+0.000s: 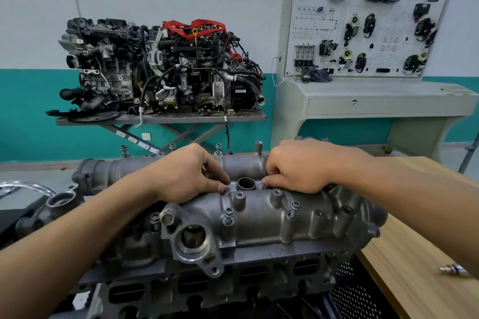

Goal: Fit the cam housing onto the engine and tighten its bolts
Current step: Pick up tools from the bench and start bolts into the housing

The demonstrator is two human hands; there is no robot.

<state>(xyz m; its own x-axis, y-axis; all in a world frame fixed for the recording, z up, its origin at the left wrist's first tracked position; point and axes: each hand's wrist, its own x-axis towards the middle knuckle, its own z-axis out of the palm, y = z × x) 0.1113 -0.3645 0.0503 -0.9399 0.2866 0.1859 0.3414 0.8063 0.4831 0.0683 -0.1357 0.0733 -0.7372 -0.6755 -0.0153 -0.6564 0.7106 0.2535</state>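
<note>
The cam housing sits on top of the engine in the foreground, lengthwise across the view, with a round open tube in the middle of its top. The left hand lies just left of that tube, its grip pinched with thumb and forefinger on a bolt beside the tube's rim. The right hand rests just right of the tube, knuckles up, its grip curled down around a second bolt. Along the near edge, two more bolts stand partly raised from their holes. To the right, a wooden tabletop carries a small metal part. Behind, other engines sit on a lift table, with a training board against the wall.
</note>
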